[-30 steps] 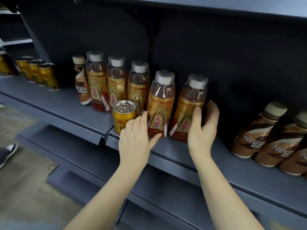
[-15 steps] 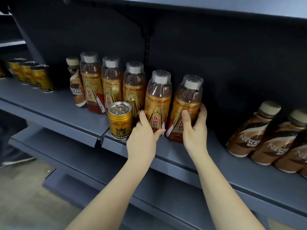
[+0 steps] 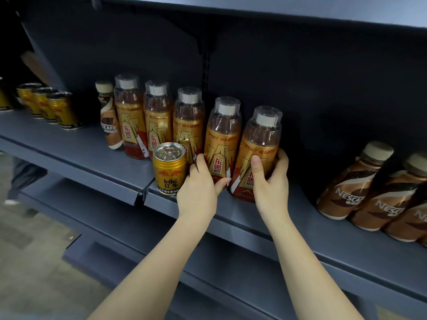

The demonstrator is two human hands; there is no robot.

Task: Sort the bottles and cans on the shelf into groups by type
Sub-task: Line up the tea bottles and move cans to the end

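Several amber energy-drink bottles stand in a row on the grey shelf [image 3: 265,218]. My right hand [image 3: 269,184] grips the rightmost amber bottle [image 3: 260,144] low on its label. My left hand [image 3: 199,188] wraps the base of the neighbouring amber bottle [image 3: 223,139]. A gold Red Bull can [image 3: 169,170] stands just left of my left hand, in front of the row. One brown Nescafe bottle [image 3: 108,121] stands at the row's left end.
A group of gold cans [image 3: 54,109] sits at the far left of the shelf. Several brown Nescafe bottles [image 3: 353,183] stand at the right. A lower shelf [image 3: 208,262] juts out below. A person's leg and shoe show on the floor at left.
Both hands have moved in from beside the bottles and closed: the right around the rightmost amber bottle, the left around the one beside it.
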